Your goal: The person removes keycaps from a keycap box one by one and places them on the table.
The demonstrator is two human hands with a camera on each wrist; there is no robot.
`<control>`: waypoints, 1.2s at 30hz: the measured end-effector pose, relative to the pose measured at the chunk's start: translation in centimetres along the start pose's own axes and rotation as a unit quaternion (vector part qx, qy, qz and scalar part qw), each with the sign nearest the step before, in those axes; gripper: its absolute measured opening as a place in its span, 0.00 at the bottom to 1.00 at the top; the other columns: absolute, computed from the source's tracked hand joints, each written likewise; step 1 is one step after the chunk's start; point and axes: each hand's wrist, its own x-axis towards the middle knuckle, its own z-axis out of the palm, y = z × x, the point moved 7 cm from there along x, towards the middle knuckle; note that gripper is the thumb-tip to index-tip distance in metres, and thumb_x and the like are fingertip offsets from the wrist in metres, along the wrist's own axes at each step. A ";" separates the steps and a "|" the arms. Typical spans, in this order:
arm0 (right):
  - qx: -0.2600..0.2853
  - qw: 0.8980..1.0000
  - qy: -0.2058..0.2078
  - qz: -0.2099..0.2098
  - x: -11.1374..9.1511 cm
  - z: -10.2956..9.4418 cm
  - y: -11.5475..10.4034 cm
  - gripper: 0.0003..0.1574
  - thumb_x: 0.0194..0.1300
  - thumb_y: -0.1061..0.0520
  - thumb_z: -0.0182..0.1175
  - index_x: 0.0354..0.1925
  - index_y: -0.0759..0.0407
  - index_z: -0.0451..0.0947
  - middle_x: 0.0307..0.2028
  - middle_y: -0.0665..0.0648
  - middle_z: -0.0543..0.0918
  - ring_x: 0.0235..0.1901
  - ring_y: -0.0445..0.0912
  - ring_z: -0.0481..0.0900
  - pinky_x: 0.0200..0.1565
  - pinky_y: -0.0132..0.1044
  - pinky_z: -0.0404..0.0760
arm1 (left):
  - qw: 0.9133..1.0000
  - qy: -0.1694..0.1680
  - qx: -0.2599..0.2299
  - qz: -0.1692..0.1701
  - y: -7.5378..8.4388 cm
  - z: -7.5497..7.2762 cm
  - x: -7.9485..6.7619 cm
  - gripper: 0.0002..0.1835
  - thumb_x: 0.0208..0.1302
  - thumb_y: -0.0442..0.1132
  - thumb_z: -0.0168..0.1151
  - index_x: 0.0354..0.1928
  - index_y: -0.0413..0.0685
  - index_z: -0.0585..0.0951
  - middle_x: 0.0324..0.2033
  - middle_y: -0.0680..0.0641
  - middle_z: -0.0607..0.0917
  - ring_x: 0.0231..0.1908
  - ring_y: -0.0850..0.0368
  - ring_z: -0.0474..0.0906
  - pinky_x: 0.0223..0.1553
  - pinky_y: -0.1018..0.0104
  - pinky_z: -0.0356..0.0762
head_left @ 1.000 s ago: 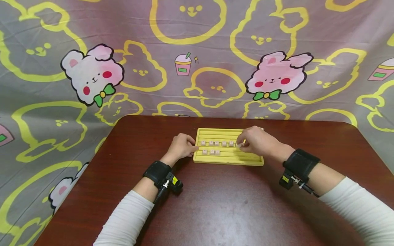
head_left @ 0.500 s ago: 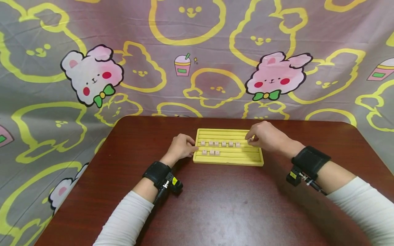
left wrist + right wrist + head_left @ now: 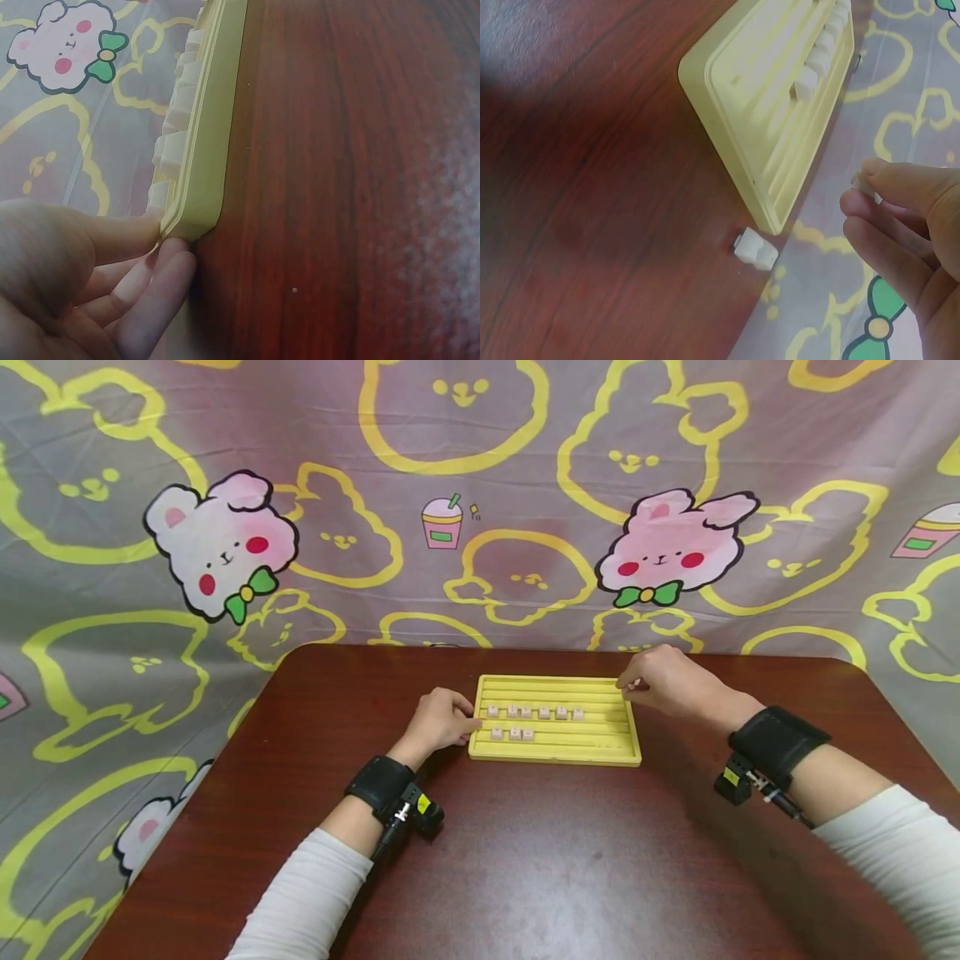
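Note:
A yellow ridged tray [image 3: 555, 752] lies on the table, with small off-white cubes [image 3: 544, 713] in two of its grooves: several in the upper row, three in the lower row [image 3: 515, 735]. My left hand [image 3: 438, 717] grips the tray's left end, thumb on the rim [image 3: 169, 225] and fingers under the corner. At the far right corner of the tray is my right hand [image 3: 667, 681]. It pinches a small whitish piece [image 3: 866, 187] between thumb and forefinger, mostly covered by the fingertips. Two white cubes [image 3: 755, 250] sit together on the table just outside the tray's corner.
The dark red-brown wooden table [image 3: 540, 860] extends around the tray. Behind it hangs a printed cloth [image 3: 525, 460] with rabbits and yellow outlines, its lower edge meeting the table's far side. Each wrist wears a black strap [image 3: 780, 745] with a small camera.
My right hand has moved right and away from the upper row toward the tray's far right corner, uncovering the row's last cube and the tray's right end. My left hand stays at the left end.

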 end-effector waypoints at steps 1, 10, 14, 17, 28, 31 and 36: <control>-0.003 1.000 0.001 -0.001 0.0 -0.1 0.1 0.09 0.53 0.64 0.69 0.36 0.58 0.87 0.32 0.54 0.86 0.32 0.42 0.79 0.35 0.39 0.81 | 1.000 0.000 0.001 0.001 0.0 0.0 0.0 0.16 0.57 0.38 0.68 0.44 0.35 0.82 0.28 0.42 0.86 0.22 0.58 0.82 0.25 0.66 0.82; -0.015 1.000 0.009 -0.017 -0.1 -0.7 0.6 0.06 0.54 0.65 0.68 0.34 0.58 0.87 0.29 0.53 0.85 0.31 0.42 0.78 0.32 0.37 0.78 | 1.000 0.001 0.004 0.003 0.0 -0.1 0.0 0.16 0.57 0.38 0.68 0.45 0.35 0.82 0.28 0.42 0.86 0.21 0.58 0.82 0.25 0.67 0.81; -0.015 1.000 0.005 -0.015 -0.2 -0.6 1.0 0.07 0.53 0.64 0.69 0.35 0.60 0.87 0.28 0.53 0.85 0.31 0.42 0.78 0.33 0.37 0.79 | 1.000 0.001 0.005 -0.001 0.0 -0.1 0.0 0.16 0.57 0.38 0.68 0.45 0.35 0.82 0.28 0.42 0.86 0.21 0.58 0.82 0.25 0.67 0.81; -0.018 1.000 0.002 -0.010 -0.4 -0.4 1.5 0.10 0.52 0.63 0.70 0.36 0.61 0.87 0.28 0.53 0.85 0.30 0.42 0.78 0.33 0.37 0.80 | 1.000 0.000 0.005 -0.004 0.0 -0.1 -0.1 0.16 0.57 0.38 0.67 0.45 0.35 0.82 0.28 0.42 0.86 0.22 0.58 0.83 0.25 0.66 0.82; -0.004 1.000 -0.001 0.017 -0.8 0.4 2.6 0.12 0.50 0.61 0.72 0.36 0.61 0.87 0.30 0.54 0.86 0.29 0.41 0.78 0.32 0.36 0.80 | 1.000 0.001 0.006 -0.007 -0.2 0.0 -0.1 0.16 0.57 0.38 0.68 0.44 0.35 0.82 0.27 0.42 0.86 0.21 0.58 0.82 0.26 0.66 0.82; -0.003 1.000 -0.005 0.019 -0.9 0.7 2.7 0.12 0.49 0.61 0.72 0.36 0.61 0.87 0.28 0.53 0.85 0.26 0.40 0.74 0.28 0.33 0.76 | 1.000 0.001 0.005 -0.005 -0.2 0.0 0.0 0.16 0.57 0.38 0.68 0.44 0.35 0.82 0.27 0.42 0.86 0.21 0.58 0.82 0.25 0.66 0.82; -0.001 0.999 -0.017 0.032 -0.9 1.4 3.0 0.13 0.49 0.61 0.72 0.37 0.61 0.87 0.29 0.54 0.85 0.26 0.42 0.73 0.26 0.32 0.74 | 1.000 0.001 0.004 -0.006 -0.1 0.0 0.0 0.16 0.56 0.38 0.68 0.44 0.35 0.82 0.27 0.43 0.86 0.21 0.58 0.82 0.25 0.66 0.81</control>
